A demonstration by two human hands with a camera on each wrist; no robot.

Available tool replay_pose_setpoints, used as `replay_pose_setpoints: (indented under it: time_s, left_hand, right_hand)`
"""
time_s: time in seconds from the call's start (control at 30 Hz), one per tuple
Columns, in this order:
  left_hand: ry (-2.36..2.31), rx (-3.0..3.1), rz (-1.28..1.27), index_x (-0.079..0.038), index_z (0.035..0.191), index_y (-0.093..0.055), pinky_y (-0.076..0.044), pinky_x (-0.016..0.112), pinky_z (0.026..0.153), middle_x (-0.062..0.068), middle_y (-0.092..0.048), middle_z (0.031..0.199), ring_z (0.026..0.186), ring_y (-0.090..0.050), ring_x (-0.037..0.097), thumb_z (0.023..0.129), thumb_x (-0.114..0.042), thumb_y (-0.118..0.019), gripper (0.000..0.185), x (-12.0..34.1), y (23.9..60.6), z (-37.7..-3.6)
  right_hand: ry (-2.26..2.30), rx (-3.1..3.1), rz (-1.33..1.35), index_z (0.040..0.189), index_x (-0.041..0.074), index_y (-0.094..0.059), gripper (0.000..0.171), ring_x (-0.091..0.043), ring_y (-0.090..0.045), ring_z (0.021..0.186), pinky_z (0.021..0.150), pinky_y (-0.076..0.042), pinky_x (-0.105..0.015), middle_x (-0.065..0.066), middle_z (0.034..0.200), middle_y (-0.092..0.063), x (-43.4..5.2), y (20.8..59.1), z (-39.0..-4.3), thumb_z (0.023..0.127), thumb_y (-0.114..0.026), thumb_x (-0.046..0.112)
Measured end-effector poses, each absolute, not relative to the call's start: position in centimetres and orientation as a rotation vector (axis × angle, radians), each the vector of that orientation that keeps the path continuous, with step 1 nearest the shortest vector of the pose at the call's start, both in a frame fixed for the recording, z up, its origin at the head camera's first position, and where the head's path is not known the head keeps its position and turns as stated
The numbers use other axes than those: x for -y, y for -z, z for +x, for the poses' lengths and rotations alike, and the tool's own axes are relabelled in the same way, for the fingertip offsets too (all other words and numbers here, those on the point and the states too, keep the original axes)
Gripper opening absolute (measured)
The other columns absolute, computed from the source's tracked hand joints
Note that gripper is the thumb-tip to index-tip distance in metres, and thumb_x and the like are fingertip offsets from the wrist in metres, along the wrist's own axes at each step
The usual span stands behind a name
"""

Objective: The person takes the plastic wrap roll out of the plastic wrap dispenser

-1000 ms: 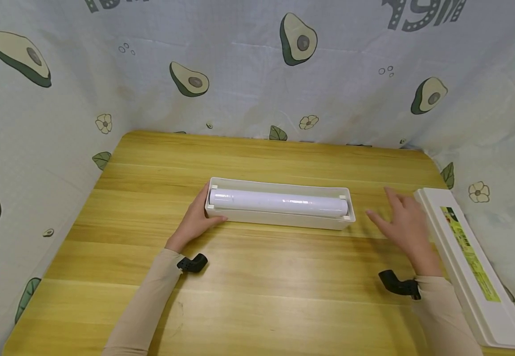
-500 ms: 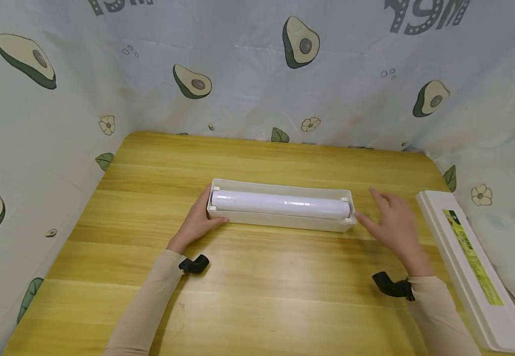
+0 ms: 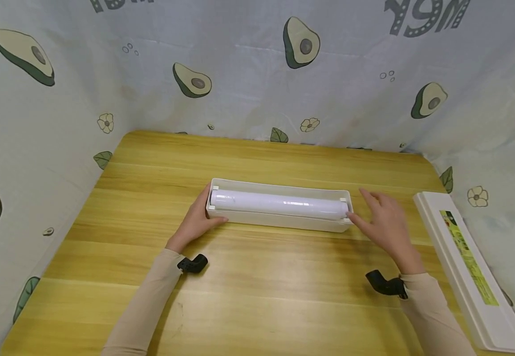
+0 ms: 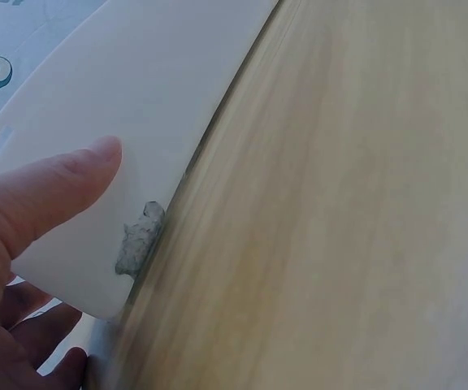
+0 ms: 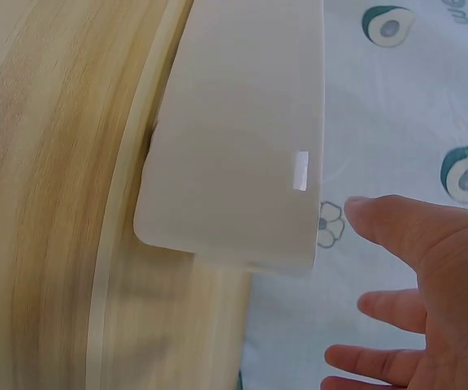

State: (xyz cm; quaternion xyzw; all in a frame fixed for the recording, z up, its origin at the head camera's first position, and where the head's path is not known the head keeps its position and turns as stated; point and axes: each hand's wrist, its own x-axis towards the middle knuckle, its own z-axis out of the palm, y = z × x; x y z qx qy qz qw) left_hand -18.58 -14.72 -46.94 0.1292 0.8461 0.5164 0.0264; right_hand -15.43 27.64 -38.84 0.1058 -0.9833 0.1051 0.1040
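An uncovered white plastic box (image 3: 279, 221) lies lengthwise on the wooden table, with a shiny white roll of cling film (image 3: 279, 203) inside it. My left hand (image 3: 195, 222) grips the box's left end. In the left wrist view the thumb (image 4: 80, 175) presses on the front wall while the other fingers reach round the end. My right hand (image 3: 386, 222) is at the box's right end, fingers spread and nothing in them. Its thumb tip overlaps the box's right corner in the head view; in the right wrist view the thumb (image 5: 388, 223) points toward the box wall.
A long white lid (image 3: 457, 277) with a green and yellow label lies slantwise along the table's right edge, beside the right forearm. Behind the table (image 3: 261, 296) and at both sides hangs a pale cloth (image 3: 239, 59) printed with avocados.
My right hand has moved left from beside the lid to the box's right end, its fingers staying spread. The left hand keeps its grip on the box, which stays in place.
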Motion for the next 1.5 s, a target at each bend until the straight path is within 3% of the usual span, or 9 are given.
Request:
replay_pose_setpoints:
  time_s: [1.5]
  left_hand:
    - [-1.606, -2.617, 0.406, -0.014, 0.152, -0.008, -0.027, 0.052, 0.114, 0.016, -0.031, 0.15, 0.135, -0.034, 0.034, 0.075, -0.016, -0.079, 0.105, 14.9, 47.2, -18.8]
  right_hand:
    - [-0.351, 2.847, 0.497, 0.129, 0.001, -0.055, 0.056, -0.042, -0.056, 0.102, 0.087, -0.043, -0.058, -0.026, 0.114, -0.061, -24.3, 38.9, -16.4, 0.082, -0.07, 0.029]
